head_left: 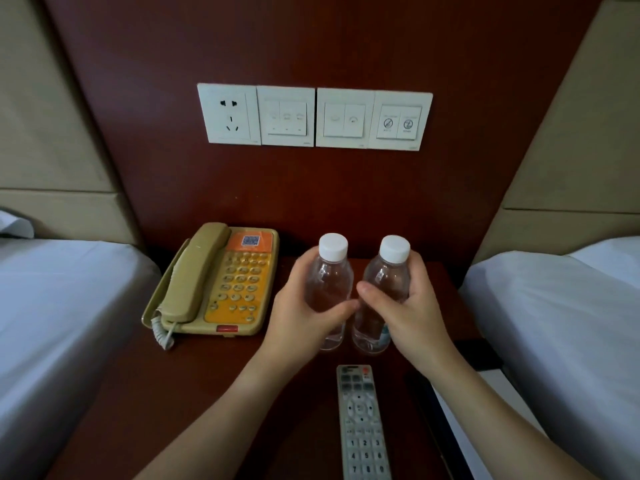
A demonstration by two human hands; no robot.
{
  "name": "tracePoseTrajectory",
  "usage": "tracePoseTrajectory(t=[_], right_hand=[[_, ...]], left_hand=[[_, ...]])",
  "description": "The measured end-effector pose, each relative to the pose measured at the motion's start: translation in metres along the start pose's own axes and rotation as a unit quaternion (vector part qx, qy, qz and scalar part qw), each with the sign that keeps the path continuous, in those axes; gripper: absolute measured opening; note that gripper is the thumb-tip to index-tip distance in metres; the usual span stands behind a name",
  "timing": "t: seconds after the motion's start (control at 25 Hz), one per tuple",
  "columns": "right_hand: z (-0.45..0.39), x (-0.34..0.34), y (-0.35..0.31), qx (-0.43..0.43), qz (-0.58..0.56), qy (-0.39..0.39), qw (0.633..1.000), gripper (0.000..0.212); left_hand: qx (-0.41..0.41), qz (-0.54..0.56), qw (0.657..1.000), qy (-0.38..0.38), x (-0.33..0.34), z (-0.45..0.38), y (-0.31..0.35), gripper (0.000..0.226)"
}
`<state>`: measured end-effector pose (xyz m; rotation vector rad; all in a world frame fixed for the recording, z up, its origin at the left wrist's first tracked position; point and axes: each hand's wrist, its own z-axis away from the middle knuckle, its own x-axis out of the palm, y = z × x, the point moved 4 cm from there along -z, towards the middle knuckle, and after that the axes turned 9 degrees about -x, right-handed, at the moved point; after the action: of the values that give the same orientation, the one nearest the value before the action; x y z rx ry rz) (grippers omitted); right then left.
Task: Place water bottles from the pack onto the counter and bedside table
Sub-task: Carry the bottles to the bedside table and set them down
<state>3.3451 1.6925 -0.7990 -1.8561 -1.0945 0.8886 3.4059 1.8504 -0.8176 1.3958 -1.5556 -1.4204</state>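
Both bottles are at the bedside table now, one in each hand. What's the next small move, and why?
Probably open both hands and draw them back. The left hand wraps the left bottle and the right hand wraps the right bottle; both stand upright, side by side, bases seemingly on the bedside table, between the telephone and remote.

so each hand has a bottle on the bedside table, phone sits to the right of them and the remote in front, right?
Not quite: the phone sits to the left of the bottles, not the right. The head view shows the left hand on the left bottle, the right hand on the right bottle, and the remote in front of them.
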Motion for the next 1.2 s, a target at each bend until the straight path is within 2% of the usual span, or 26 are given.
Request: tracePoseTrajectory(t=[0.16,0.32,0.44,0.56,0.76,0.96,1.12,1.2], right_hand=[[0.011,-0.010,0.013,0.047,0.055,-0.081,0.994,0.082],[0.017,-0.013,0.042,0.123,0.125,-0.136,0.975,0.059],[0.006,-0.007,0.048,0.120,0.144,-0.135,0.973,0.053],[-0.022,0.002,0.061,0.107,0.148,-0.116,0.976,0.055],[-0.068,0.018,0.094,0.084,0.226,-0.055,0.969,0.066],[-0.077,0.024,0.106,0.070,0.229,-0.008,0.971,0.060],[-0.079,0.021,0.104,0.072,0.212,0.050,0.973,0.062],[-0.079,0.019,0.107,0.077,0.210,0.054,0.973,0.065]], left_hand=[[-0.044,-0.116,0.992,0.001,-0.001,0.010,-0.031,0.081],[-0.055,-0.148,0.987,-0.012,0.001,0.009,-0.049,0.073],[-0.053,-0.125,0.991,-0.017,0.001,-0.004,-0.051,0.074],[-0.048,-0.103,0.994,0.001,0.004,-0.032,-0.054,0.066],[-0.054,-0.059,0.996,0.031,0.010,-0.085,-0.066,0.052],[-0.099,-0.066,0.993,0.026,0.017,-0.102,-0.077,0.070],[-0.099,-0.082,0.989,0.067,0.018,-0.101,-0.076,0.065],[-0.114,-0.066,0.988,0.078,0.017,-0.103,-0.078,0.066]])
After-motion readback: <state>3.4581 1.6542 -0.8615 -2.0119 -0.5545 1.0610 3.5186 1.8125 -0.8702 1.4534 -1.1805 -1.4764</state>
